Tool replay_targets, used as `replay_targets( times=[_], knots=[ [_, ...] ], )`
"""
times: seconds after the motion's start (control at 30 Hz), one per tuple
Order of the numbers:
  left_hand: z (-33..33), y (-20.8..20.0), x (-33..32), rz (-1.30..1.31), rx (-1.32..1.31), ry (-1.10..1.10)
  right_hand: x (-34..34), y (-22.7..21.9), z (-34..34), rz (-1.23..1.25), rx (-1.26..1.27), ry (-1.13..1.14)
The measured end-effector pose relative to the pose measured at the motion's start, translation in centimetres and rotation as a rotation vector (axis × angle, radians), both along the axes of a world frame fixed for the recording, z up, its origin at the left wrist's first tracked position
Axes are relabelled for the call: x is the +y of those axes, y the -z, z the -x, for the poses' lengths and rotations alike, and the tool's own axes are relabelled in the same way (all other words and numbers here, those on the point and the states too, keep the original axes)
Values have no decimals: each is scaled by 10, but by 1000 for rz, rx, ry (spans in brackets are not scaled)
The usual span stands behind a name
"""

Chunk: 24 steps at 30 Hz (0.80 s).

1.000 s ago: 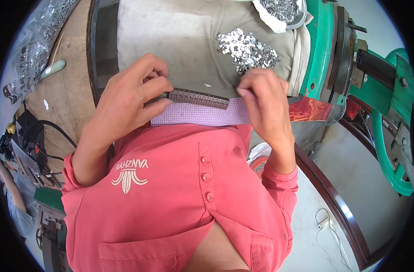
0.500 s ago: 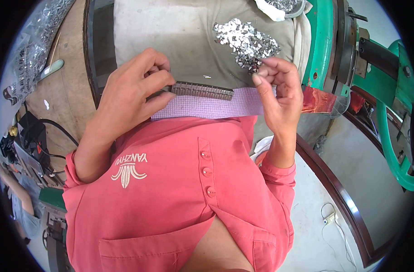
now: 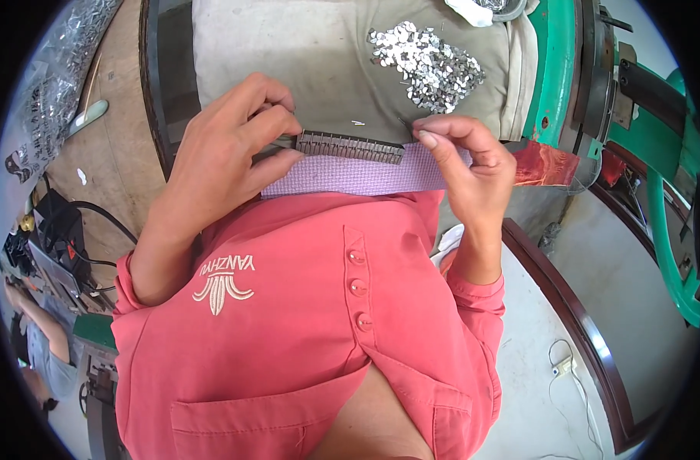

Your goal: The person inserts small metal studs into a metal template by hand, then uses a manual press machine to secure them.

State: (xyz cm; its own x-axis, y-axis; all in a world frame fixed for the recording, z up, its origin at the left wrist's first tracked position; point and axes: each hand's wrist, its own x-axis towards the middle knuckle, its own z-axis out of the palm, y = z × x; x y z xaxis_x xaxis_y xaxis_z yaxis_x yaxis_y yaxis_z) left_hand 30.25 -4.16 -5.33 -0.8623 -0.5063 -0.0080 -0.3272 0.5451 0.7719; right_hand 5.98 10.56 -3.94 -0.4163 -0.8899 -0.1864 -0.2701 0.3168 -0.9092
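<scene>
My left hand grips one end of a dark slotted metal bar between thumb and fingers. Rows of small upright pieces line the bar's length. Beyond its free end, my right hand pinches a small dark thin piece, apart from the bar; its exact kind is too small to tell. Farther out lies a heap of small shiny metal chips on a grey-beige cloth. The bar is held above a strip of purple woven mat along the near edge.
At the far right stands a bowl of metal bits. A green machine borders the right side. To the left are a wooden board, a clear bag of metal parts and a black cable. Another person is at the lower left.
My right hand has come away from the chip heap, nearer to the bar's free end, with a small piece pinched in it. The left hand keeps hold of the bar.
</scene>
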Motion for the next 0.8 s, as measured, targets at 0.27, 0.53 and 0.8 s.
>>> replay_targets(
  times=[0.27, 0.53, 0.8],
  knots=[
    [0, 0, 0, -42, 2, -3, -7, 5, -10, 31, 313, -233],
    [1, -3, 1, -53, 15, -16, -11, -5, -10, -26, 484, -349],
    [0, 0, 4, -16, 36, -13, -43, -16, 4, 121, 541, -491]
  ],
)
